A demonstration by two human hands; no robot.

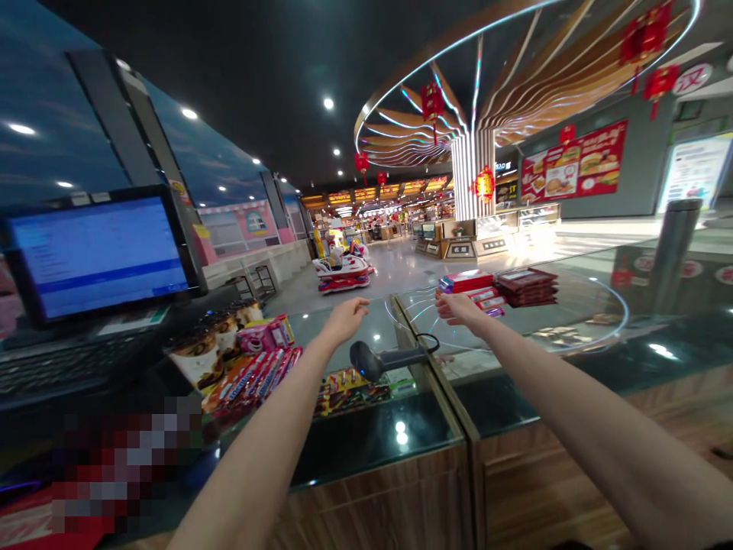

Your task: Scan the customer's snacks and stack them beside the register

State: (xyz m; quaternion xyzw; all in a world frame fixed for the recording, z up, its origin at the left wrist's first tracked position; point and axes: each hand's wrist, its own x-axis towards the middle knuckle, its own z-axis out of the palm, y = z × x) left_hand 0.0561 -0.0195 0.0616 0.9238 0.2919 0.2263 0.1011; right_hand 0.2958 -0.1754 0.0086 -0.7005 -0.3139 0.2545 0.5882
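Both my arms reach forward over a glass display counter (372,439). My left hand (345,317) hovers above the glass, fingers loosely curled, holding nothing that I can see. My right hand (455,305) is stretched toward a stack of flat red packets (470,284) at the counter's far edge; its fingers are extended and nearly touch the stack. A black barcode scanner (381,359) lies on the glass between and just below my hands, its cable looping to the right.
A second dark red packet stack (527,286) sits further right. Snack packets and cups (246,359) crowd the left, beside a monitor (97,256) and keyboard (62,367). A metal post (673,248) stands right. Beyond is a mall hall with kiddie rides (342,273).
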